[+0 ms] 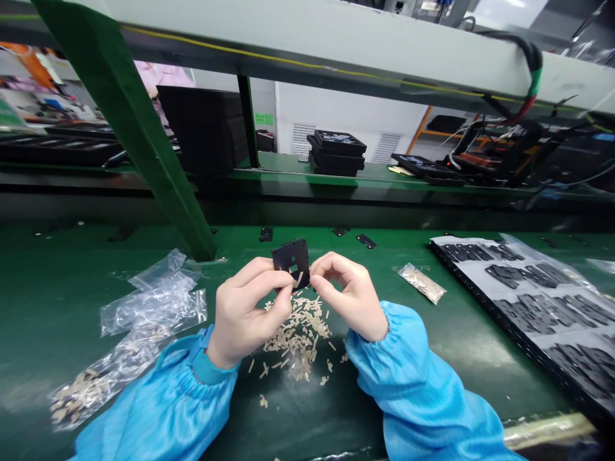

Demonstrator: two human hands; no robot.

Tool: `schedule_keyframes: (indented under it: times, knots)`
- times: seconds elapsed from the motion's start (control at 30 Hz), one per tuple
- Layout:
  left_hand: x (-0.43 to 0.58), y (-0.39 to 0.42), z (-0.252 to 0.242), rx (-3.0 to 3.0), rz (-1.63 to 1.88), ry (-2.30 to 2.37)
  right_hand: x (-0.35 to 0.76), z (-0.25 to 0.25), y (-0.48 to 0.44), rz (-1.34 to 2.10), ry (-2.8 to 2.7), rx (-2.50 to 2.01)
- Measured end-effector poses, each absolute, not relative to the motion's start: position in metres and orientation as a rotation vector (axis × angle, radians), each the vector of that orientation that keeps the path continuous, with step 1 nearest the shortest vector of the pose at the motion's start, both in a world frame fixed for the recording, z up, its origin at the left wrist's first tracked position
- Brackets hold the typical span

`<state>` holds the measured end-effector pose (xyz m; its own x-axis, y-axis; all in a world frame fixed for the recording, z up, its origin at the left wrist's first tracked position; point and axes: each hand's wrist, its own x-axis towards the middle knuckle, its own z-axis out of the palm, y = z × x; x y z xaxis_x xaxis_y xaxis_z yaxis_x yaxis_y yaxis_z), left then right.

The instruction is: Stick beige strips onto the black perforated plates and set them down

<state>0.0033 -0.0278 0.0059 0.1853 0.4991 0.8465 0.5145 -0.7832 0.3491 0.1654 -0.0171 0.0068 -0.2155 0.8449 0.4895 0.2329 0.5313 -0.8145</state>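
My left hand pinches a small black square plastic frame and holds it upright above the green table. My right hand is closed in a pinch at the frame's lower right edge, on a tiny tan strip. Below both hands lies a loose pile of small tan strips. Both arms wear blue sleeves.
Clear plastic bags, some with tan strips, lie at the left. A small bag of strips lies right of my hands. A black tray of dark parts fills the right. A green post rises at the left; stacked black trays sit behind.
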Motion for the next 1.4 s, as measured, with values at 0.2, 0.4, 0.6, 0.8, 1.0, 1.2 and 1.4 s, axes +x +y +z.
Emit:
schedule_keyframes:
  times: [0.2,0.4,0.6,0.8,1.0,1.2,1.4]
  knots:
    - [0.004,-0.029,0.008,-2.429,-1.754,-1.066,0.165,0.007,-0.020,0.697,-1.725,-0.886]
    - [0.004,-0.030,0.009,-2.439,-1.754,-1.104,0.162,0.006,-0.022,0.601,-1.746,-0.902]
    - [0.002,-0.029,0.007,-2.466,-1.783,-1.122,0.164,0.009,-0.024,0.579,-1.788,-0.937]
    - [0.000,-0.028,0.007,-2.455,-1.818,-1.130,0.168,0.014,-0.027,0.495,-1.853,-0.901]
    - [0.001,-0.028,0.009,-2.471,-1.812,-1.124,0.168,0.015,-0.031,0.405,-1.888,-0.900]
    - [-0.002,-0.029,0.009,-2.502,-1.837,-1.142,0.167,0.017,-0.034,0.344,-1.909,-0.874]
    - [-0.003,-0.030,0.010,-2.539,-1.854,-1.163,0.165,0.016,-0.037,0.302,-1.931,-0.859]
